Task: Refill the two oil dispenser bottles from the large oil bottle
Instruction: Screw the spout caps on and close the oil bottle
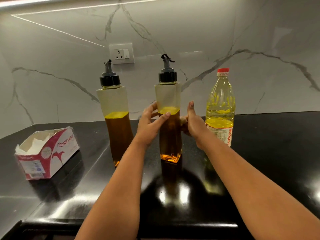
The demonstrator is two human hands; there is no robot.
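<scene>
Two tall clear dispenser bottles with black pour-spout caps stand on the black counter (pixel 270 153), each a bit over half full of amber oil. The left dispenser bottle (pixel 117 132) stands free. My left hand (pixel 149 125) wraps the right dispenser bottle (pixel 170 141) at mid height, thumb across its front. My right hand (pixel 194 125) is at the bottle's right side, fingers touching it and thumb raised clear. The large oil bottle (pixel 220 104), red-capped and roughly a third full of yellow oil, stands upright just right of my right hand.
An opened pink and white tissue box (pixel 50 153) lies at the left of the counter. A marble wall with a power socket (pixel 121 53) rises right behind the bottles. The counter's front edge (pixel 173 226) runs under my forearms.
</scene>
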